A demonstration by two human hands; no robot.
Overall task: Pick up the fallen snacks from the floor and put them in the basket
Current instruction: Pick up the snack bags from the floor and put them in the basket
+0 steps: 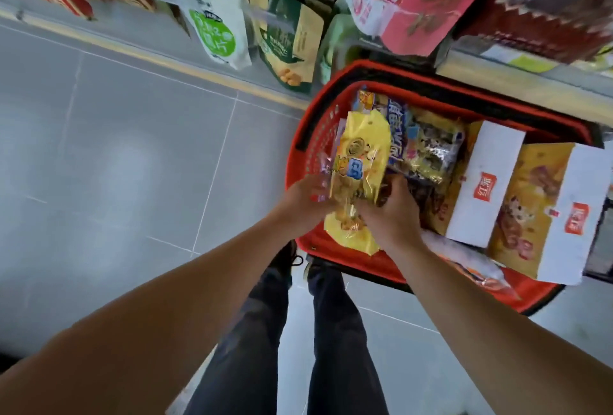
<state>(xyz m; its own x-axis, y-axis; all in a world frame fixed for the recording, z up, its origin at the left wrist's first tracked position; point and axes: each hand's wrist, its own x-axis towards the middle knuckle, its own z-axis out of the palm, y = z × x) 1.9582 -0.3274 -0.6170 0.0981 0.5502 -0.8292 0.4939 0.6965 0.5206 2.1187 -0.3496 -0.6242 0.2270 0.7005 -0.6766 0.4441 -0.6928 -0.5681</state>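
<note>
Both hands, left hand (306, 197), right hand (389, 212), gripping yellow snack bag (361, 162), over red basket (311, 146)

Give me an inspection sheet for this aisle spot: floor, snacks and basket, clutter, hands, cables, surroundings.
Surface: grey tiled floor; no snack seen lying on it.
Job's things: yellow snack bag held over the red basket; basket already holds a blue packet, a clear-wrapped pack and two white-and-yellow boxes.
Clutter: nothing seen.
Grippers: left hand and right hand both grip the yellow bag's lower end.
Cables: nothing seen.
Surroundings: shelf edge beside the basket; hanging pouches, one white-green, one pink; the person's dark trousers and shoes below.
</note>
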